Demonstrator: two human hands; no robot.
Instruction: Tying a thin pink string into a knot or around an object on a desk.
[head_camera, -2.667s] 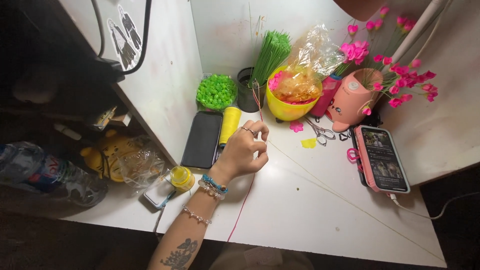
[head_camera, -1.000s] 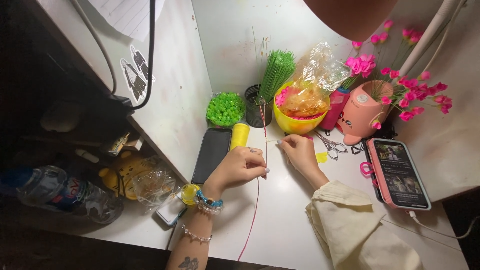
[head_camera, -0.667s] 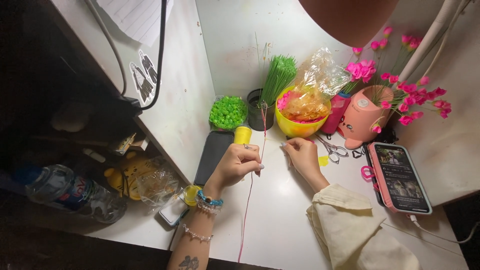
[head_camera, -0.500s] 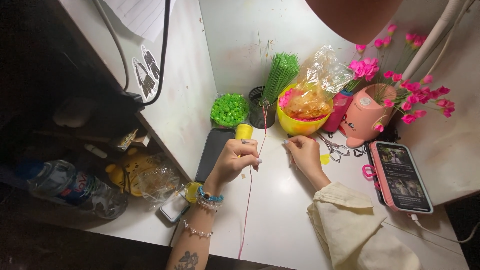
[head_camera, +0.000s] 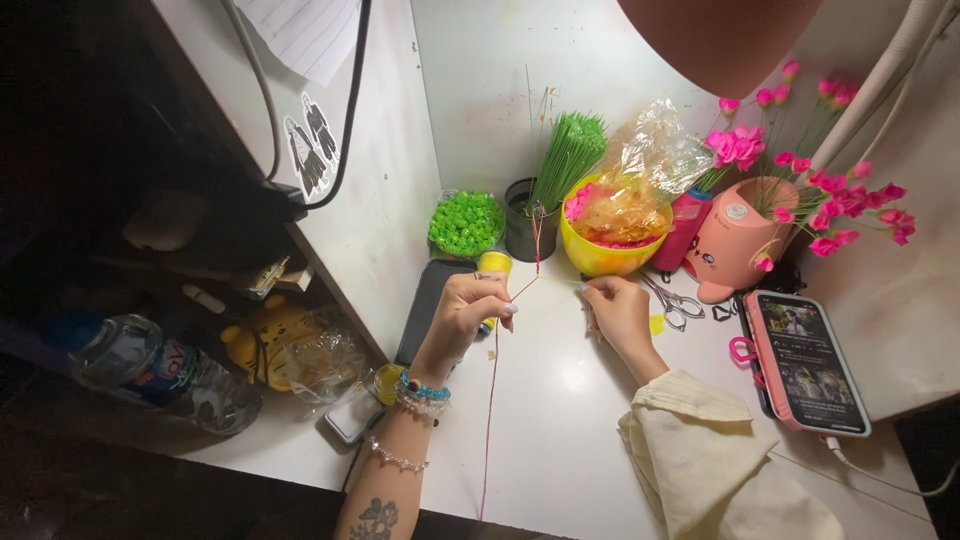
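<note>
The white desk top (head_camera: 560, 400) looks smooth and faintly glossy, and the yellow bowl (head_camera: 598, 255) is shiny plastic holding crinkled clear cellophane (head_camera: 640, 175). The scissors (head_camera: 678, 302) are bright metal, the phone (head_camera: 808, 362) has a glossy glass screen, and the cream sleeve (head_camera: 700, 460) is soft matt cloth.

Bowl (head_camera: 600, 255) behind right hand (head_camera: 620, 315); cup of stems (head_camera: 527, 215) left of bowl; phone (head_camera: 808, 362) at right; scissors (head_camera: 675, 300) between bowl and phone

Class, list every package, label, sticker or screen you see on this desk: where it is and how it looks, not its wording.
Phone: right desk edge, pink case, screen lit.
Crinkled clear bag: in the yellow bowl, back centre.
Figure sticker: left wall panel, black and white.
Plastic bottle: lying far left, dark label.
</note>
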